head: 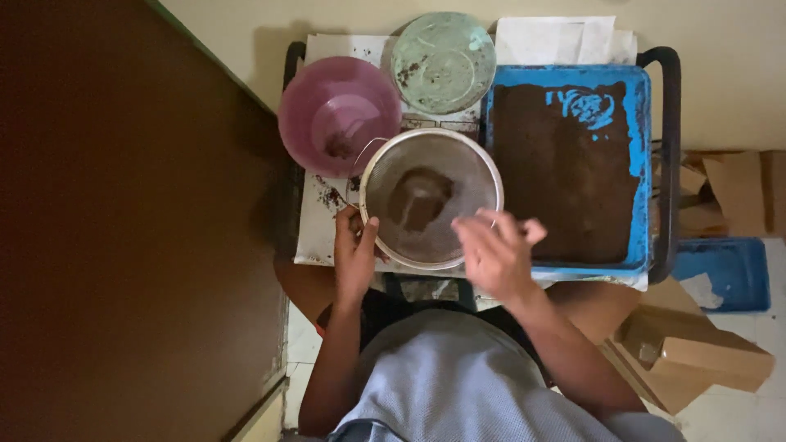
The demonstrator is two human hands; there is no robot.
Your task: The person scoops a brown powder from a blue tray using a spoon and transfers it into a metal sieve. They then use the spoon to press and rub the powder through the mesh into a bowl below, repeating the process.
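Hands at a round metal-rimmed mesh sieve [431, 199] holding brown powder.

The left hand [354, 255] grips the sieve's near-left rim; the right hand [494, 252] hovers at its near-right edge. A pink plastic bucket [338, 115] and a blue powder-covered tray [566, 169] flank it.

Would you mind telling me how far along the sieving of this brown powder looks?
Done: the blue rectangular tray already holds a wide layer of brown powder. In hand: the left hand holds the round metal sieve at its rim, and the right hand is over it. Left: a small dark heap remains on the mesh.
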